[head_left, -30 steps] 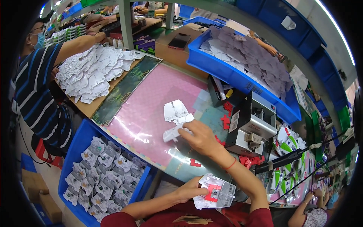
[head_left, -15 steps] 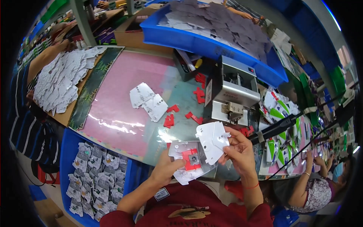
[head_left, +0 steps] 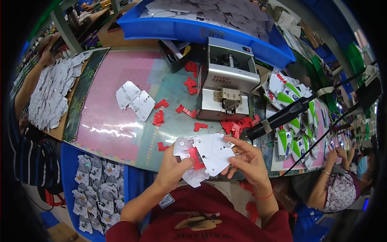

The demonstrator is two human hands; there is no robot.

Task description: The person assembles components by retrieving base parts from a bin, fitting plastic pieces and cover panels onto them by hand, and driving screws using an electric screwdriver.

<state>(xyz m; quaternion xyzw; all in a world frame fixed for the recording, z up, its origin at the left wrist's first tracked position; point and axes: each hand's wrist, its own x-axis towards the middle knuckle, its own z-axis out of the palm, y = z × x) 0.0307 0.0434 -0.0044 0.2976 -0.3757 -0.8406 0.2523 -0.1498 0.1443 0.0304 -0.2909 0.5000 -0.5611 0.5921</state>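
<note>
My left hand (head_left: 171,168) grips a white plastic housing half (head_left: 183,146), its thumb over the red plastic insert (head_left: 196,157) seated inside. With fingers and thumb, my right hand (head_left: 249,159) holds a flat white plastic cover plate (head_left: 215,152) by its right edge. The plate overlaps the right part of the housing and partly hides the insert. Whether the two are fully pressed together I cannot tell. Several loose red plastic pieces (head_left: 200,126) lie on the table just beyond my hands, and two white plates (head_left: 136,100) lie farther left.
A silver metal machine (head_left: 225,82) stands beyond my hands, with a black rod-like arm (head_left: 278,118) to its right. Blue bins hold white parts at the back (head_left: 177,30) and lower left (head_left: 68,173). White-green assemblies (head_left: 296,139) pile up at right. People sit at both sides.
The cover plate has moved left and down over the housing, covering much of the red insert. My head view has shifted, so the table and machine appear farther left.
</note>
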